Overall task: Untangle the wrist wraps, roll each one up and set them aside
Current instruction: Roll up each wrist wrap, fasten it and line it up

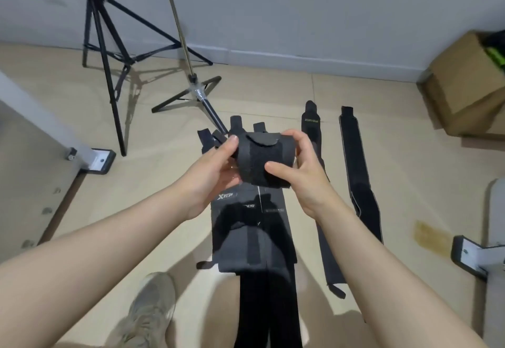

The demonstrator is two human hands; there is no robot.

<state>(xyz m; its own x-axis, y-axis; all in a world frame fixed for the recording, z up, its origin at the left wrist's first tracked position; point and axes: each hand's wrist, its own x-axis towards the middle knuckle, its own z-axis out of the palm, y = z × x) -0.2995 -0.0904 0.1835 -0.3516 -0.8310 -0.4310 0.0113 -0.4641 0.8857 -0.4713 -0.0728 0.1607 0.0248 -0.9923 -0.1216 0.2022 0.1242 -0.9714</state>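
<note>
Holding a rolled wrap (263, 160) up in the air btwn both hands, w/ the floor (410, 170) well below. Left hand (211, 173) grips the roll's left end, thumb on top, fingers curled underneath. Right hand (299, 167) clamps the right end, thumb across the front, fingers over the top edge. Roll is black, fat, lying sideways, w/ a rounded fastener tab pressed on top. Flat wraps (359, 173) lie stretched on the floor beyond & right of the hands; more dark ones (246, 241) lie under the hands, by a shoe (153, 312). Tripod (109, 55) stands far left, cardboard box (464, 82) far right.
</note>
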